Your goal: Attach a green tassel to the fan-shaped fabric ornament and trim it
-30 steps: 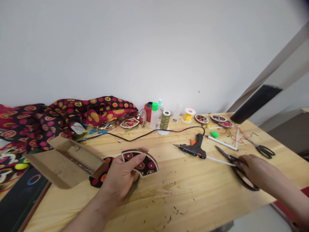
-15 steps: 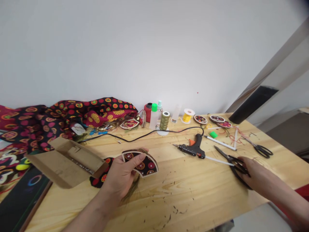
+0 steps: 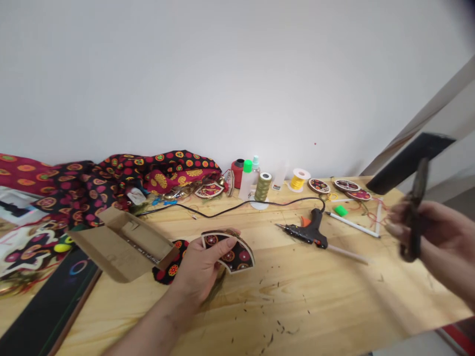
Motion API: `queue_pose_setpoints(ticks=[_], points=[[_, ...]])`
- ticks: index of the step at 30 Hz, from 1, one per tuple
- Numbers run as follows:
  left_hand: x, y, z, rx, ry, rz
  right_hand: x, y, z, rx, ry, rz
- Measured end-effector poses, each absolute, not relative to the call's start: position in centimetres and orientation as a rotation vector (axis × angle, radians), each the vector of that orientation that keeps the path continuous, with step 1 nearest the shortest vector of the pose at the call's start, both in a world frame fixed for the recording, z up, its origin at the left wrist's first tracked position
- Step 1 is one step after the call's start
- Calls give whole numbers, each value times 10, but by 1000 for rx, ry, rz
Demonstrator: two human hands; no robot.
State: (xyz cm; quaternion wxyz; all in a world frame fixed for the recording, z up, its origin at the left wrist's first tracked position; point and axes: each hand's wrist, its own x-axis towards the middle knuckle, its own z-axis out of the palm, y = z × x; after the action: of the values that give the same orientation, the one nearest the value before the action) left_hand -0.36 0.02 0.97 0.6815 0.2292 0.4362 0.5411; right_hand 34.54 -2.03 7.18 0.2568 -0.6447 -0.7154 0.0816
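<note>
My left hand (image 3: 198, 274) is closed on a fan-shaped piece (image 3: 232, 249) covered in black fabric with red and yellow dots, holding it just above the wooden table (image 3: 315, 301). Thin greenish threads hang below the piece. My right hand (image 3: 432, 237) is raised at the right, fingers wrapped round a pair of black scissors (image 3: 414, 217) that point upward and look blurred by motion. A black glue gun (image 3: 308, 231) lies on the table between my hands, its cord trailing to the left.
An open cardboard box (image 3: 124, 244) sits left of my left hand. Patterned fabric (image 3: 111, 180) is heaped at the back left. Thread spools and small bottles (image 3: 252, 180) stand by the wall, with round patterned pieces (image 3: 336, 187) and white sticks further right. Thread scraps litter the table.
My right hand has picked the black scissors up off the table and raised them. My left hand keeps holding the fan-shaped piece. The view has shifted slightly.
</note>
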Motion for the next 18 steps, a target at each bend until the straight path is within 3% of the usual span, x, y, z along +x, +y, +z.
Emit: queue_pose_setpoints(ticks=[3,7,18], points=[[-5,0,10,506,1000,1222,266,-6,89,-1309,-2011,647],[-7,0,9,520,983,1249,207,4,84,-1099,-2023,1193],[-8,4,2,507,968,1261,210,8,52,-1234,-2165,1545]])
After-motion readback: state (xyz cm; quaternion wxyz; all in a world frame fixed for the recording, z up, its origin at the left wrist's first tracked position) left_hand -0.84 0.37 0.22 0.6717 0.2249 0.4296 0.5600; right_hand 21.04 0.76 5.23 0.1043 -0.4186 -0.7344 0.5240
